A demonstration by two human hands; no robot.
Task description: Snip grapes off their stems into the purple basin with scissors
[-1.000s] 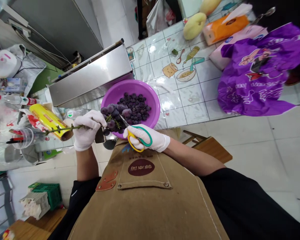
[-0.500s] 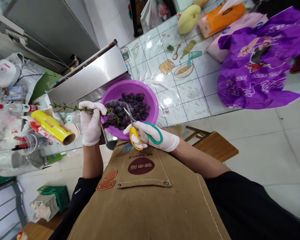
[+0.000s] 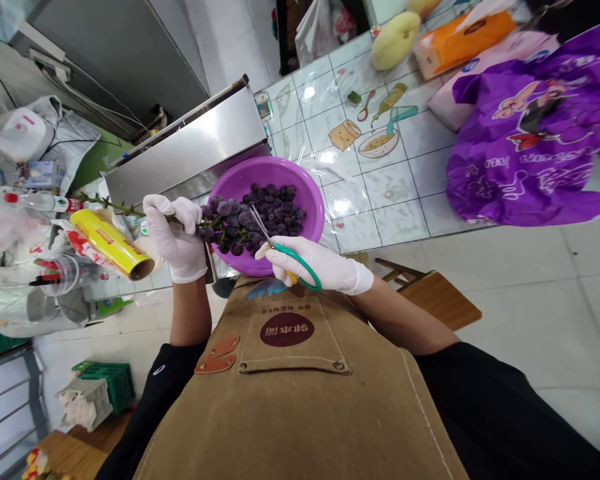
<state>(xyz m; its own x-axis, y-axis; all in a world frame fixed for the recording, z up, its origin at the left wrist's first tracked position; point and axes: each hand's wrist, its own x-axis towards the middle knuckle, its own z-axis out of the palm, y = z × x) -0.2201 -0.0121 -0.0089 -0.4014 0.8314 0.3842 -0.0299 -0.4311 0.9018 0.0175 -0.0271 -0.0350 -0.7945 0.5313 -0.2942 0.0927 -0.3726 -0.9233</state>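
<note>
My left hand [image 3: 173, 233], in a white glove, is closed around the green stem [image 3: 115, 207] of a bunch of dark grapes [image 3: 230, 220]. The bare part of the stem sticks out to the left, while the grapes hang over the near left side of a purple basin [image 3: 316, 200]. Loose dark grapes [image 3: 283, 207] lie inside that basin. My right hand [image 3: 310, 260], also gloved, grips scissors [image 3: 300, 261] with a green and a yellow handle loop. Their blades point up and left, close to the bunch; whether they touch a grape I cannot tell.
A steel box [image 3: 195, 133] stands behind the basin. On the left are a yellow roll [image 3: 110, 243], a bottle [image 3: 43, 201] and plastic tubs. A purple bag [image 3: 530, 133], a tissue pack [image 3: 465, 43] and a pale yellow melon [image 3: 396, 41] sit to the right. A wooden stool [image 3: 437, 299] is below the table edge.
My left hand has drawn the bunch a little left relative to the basin. The scissors' handles have come closer together, and the yellow loop is now mostly hidden. The whole view has shifted slightly.
</note>
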